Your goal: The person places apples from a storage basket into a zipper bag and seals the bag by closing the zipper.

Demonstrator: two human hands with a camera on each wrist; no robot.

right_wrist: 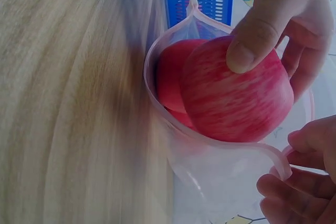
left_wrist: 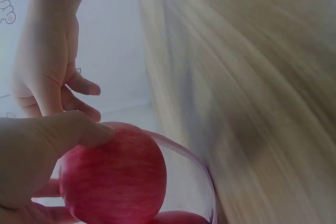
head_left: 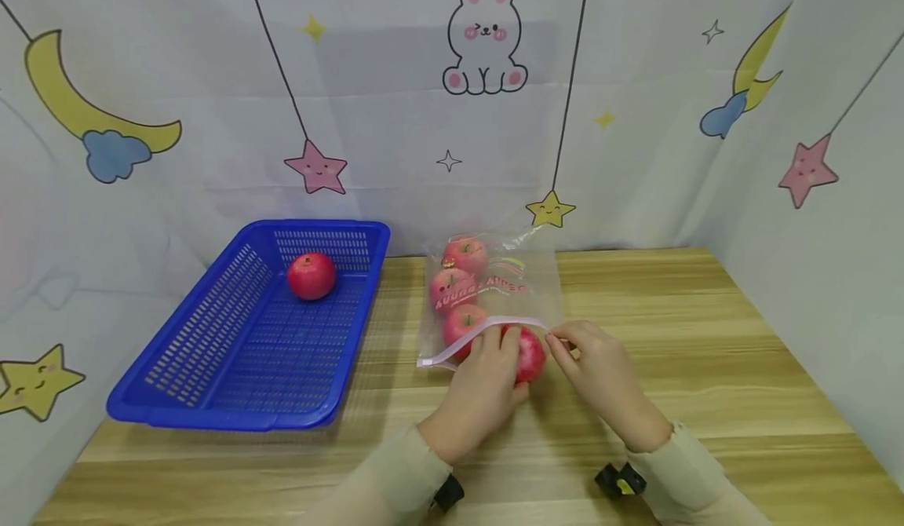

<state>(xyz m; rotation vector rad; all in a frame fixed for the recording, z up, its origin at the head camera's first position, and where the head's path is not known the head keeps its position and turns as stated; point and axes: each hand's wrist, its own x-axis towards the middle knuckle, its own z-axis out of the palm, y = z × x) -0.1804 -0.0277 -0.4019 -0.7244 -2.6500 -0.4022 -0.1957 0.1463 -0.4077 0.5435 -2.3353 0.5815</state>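
Grips in the left hand (head_left: 483, 381), between thumb (right_wrist: 247, 51) and curved fingers (head_left: 492, 343), one red apple (head_left: 531, 356) at the open mouth of the transparent zip bag (head_left: 519, 294) lying on the table (head_left: 657, 337) to the right of the blue basket (head_left: 297, 349), and with the right hand (head_left: 600, 365) pinches the pink rim (right_wrist: 281, 161) of this bag.

A wooden tabletop (head_left: 657, 314), yellowish-brown with streaked grain, carries a blue slotted plastic basket (head_left: 212, 418) on its left side. Near the middle, apart from the basket, lies a clear zip bag (head_left: 540, 275), seemingly reaching the back edge.
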